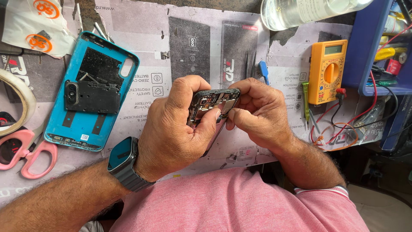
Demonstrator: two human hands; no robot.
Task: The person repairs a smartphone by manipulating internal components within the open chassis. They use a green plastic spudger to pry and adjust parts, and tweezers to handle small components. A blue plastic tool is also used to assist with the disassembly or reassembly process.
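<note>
Your left hand (171, 129) grips the opened phone (213, 103) mid-frame, tilted, long axis toward you. Right hand (257, 114) fingers pinch its upper right edge. Blue back cover (92, 124) lies on the surface, left.

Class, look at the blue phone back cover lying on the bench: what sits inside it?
Inside the blue back cover lie a black plate with a camera ring, a dark adhesive patch and two black strips. Whatever lies under the plate is hidden.
</note>
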